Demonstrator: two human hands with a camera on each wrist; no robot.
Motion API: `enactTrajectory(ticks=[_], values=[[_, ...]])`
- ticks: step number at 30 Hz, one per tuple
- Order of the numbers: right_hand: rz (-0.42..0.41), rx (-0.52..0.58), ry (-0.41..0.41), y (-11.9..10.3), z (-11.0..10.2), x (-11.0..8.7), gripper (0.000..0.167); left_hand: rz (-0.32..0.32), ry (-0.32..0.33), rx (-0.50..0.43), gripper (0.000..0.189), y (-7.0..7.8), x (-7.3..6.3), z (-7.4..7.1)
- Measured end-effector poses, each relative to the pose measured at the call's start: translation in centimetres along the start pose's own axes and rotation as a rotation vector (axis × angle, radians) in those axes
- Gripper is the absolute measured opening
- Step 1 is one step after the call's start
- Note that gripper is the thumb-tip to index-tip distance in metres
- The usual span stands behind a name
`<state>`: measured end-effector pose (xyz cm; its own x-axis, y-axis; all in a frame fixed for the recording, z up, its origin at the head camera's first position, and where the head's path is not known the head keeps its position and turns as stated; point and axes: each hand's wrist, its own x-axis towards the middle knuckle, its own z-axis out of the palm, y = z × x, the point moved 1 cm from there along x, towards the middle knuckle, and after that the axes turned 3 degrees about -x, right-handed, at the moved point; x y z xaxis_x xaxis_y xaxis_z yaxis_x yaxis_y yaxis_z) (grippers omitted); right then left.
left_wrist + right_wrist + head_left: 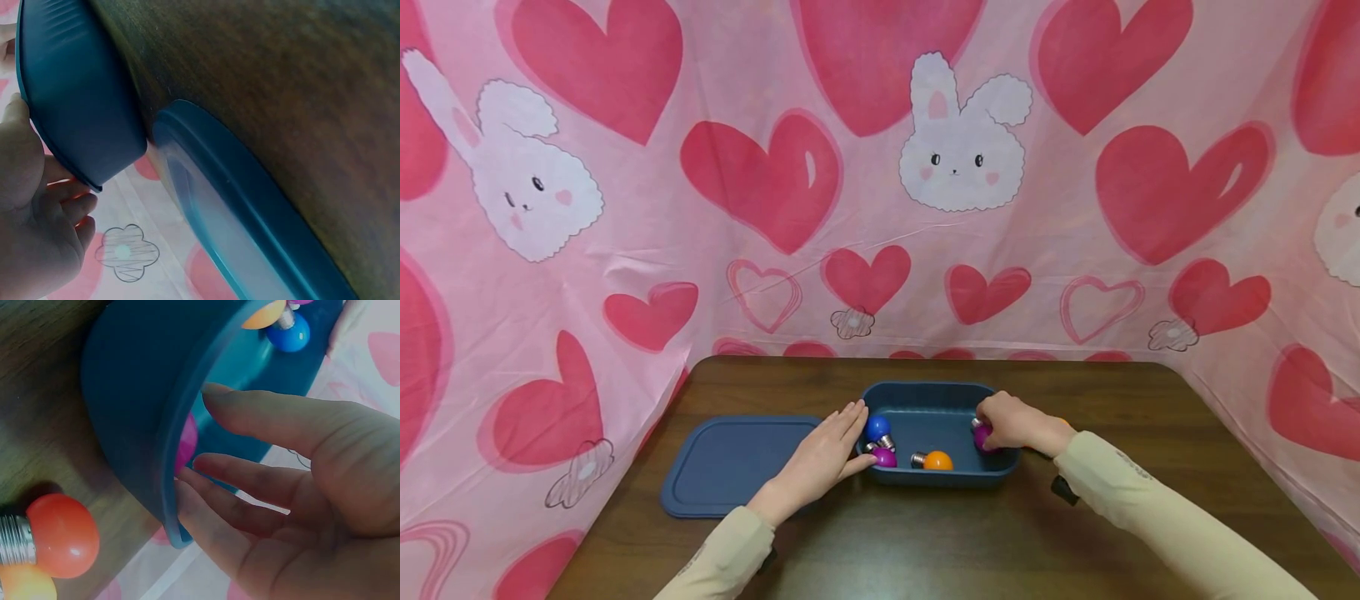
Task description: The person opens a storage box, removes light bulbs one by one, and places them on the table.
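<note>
A dark blue rectangular box stands on the table with small round light bulbs in it. At its left end lie a blue bulb and a purple bulb; an orange bulb lies by the front wall. My left hand rests against the box's left rim, fingers straight and thumb at the front corner. Inside the right end, my right hand reaches down over another purple bulb. In the right wrist view its thumb stands apart from the fingers, whose tips are beside that purple bulb.
Left of the box lies a flat dark blue lid, partly behind my left hand. Outside the box's right end, a red bulb and an orange bulb lie on the wooden table. A pink heart-patterned cloth hangs behind.
</note>
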<state>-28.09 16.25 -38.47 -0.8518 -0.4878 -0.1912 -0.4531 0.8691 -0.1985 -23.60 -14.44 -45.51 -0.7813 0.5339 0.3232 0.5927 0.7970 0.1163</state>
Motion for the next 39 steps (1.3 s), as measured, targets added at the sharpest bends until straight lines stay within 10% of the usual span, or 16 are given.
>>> enactTrajectory(ticks=[39], values=[[0.004, 0.099, 0.09, 0.7, 1.8, 0.8, 0.031, -0.016, -0.031, -0.023, 0.073, 0.1, -0.1, -0.3]])
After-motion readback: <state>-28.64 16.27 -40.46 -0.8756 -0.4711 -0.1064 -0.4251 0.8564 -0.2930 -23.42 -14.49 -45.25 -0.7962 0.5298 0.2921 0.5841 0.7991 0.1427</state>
